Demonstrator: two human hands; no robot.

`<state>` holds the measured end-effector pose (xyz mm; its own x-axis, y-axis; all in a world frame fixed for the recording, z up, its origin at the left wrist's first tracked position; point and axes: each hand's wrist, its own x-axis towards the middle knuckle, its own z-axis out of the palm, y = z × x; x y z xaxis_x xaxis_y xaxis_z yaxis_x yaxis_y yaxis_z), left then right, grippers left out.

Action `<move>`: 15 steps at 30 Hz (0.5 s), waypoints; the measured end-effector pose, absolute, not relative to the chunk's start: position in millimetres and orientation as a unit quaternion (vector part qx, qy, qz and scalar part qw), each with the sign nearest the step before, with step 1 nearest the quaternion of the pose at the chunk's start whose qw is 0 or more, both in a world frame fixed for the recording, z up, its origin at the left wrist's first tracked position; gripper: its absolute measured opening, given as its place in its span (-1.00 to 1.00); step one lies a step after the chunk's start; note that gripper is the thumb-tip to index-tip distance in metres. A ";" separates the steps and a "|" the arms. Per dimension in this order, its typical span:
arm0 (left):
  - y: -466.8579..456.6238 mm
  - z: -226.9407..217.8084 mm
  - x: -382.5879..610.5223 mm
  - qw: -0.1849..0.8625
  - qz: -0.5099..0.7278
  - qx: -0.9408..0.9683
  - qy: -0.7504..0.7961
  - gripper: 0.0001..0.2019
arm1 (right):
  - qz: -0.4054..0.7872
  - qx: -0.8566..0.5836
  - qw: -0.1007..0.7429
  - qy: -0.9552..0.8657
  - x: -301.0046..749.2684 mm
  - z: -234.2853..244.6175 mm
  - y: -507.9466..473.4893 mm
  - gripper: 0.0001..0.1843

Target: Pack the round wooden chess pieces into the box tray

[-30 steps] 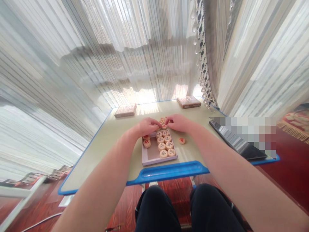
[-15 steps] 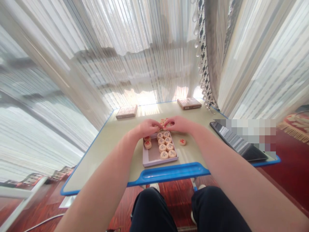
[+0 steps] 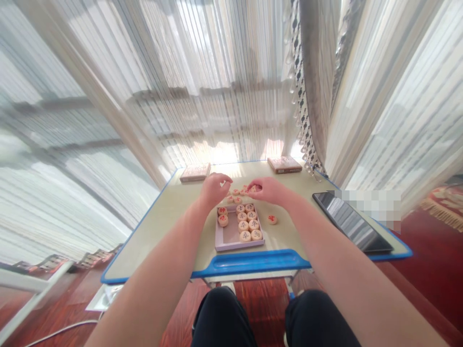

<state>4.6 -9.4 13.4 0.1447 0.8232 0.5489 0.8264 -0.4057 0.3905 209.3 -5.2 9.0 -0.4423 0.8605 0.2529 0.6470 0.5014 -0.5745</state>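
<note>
Beyond the box, my left hand (image 3: 215,189) hangs above the table, thumb and fingers curved apart with nothing visible between them. My right hand (image 3: 266,190) is curled at the right end of a group of red-marked xiangqi pieces (image 3: 237,200), its fingertips closed around one that they partly hide. Nearer to me lies a shallow lilac box tray (image 3: 220,246). Two columns of black-marked xiangqi pieces (image 3: 243,225) fill its right side, and two red-marked pieces (image 3: 223,220) sit at its upper left. A single red-marked piece (image 3: 272,220) rests on the table right of the tray.
Two flat boxes (image 3: 195,172) (image 3: 284,164) lie along the table's far edge. A dark tablet (image 3: 350,221) lies at the right edge. The pale folding table (image 3: 155,217) has a blue rim with a molded trough (image 3: 258,261) in front. String curtains (image 3: 217,72) hang behind.
My left hand has lifted away from the pieces to the left and its fingers have parted. Several red-marked pieces beyond the tray now show. My right hand stays near the group.
</note>
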 end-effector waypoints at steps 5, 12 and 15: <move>-27.8 19.8 6.1 -0.105 -0.437 -0.654 -0.609 -0.72 | 0.182 -0.418 0.308 -0.835 206.6 6.7 -9.1 -0.72; -92.4 10.6 -2.1 -0.107 -0.485 -0.639 -0.587 -0.77 | 0.295 -0.361 0.467 -0.751 200.1 26.6 -45.9 -0.55; -116.2 1.8 -12.2 -0.117 -0.492 -0.622 -0.597 -0.79 | 0.301 -0.331 0.502 -0.740 187.5 25.8 -78.0 -0.57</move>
<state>-12.2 -116.2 1.8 -0.1981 0.8590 0.4720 0.6280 -0.2585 0.7340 187.5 -78.0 25.8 -0.2770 0.7925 0.5434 0.1889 0.5994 -0.7778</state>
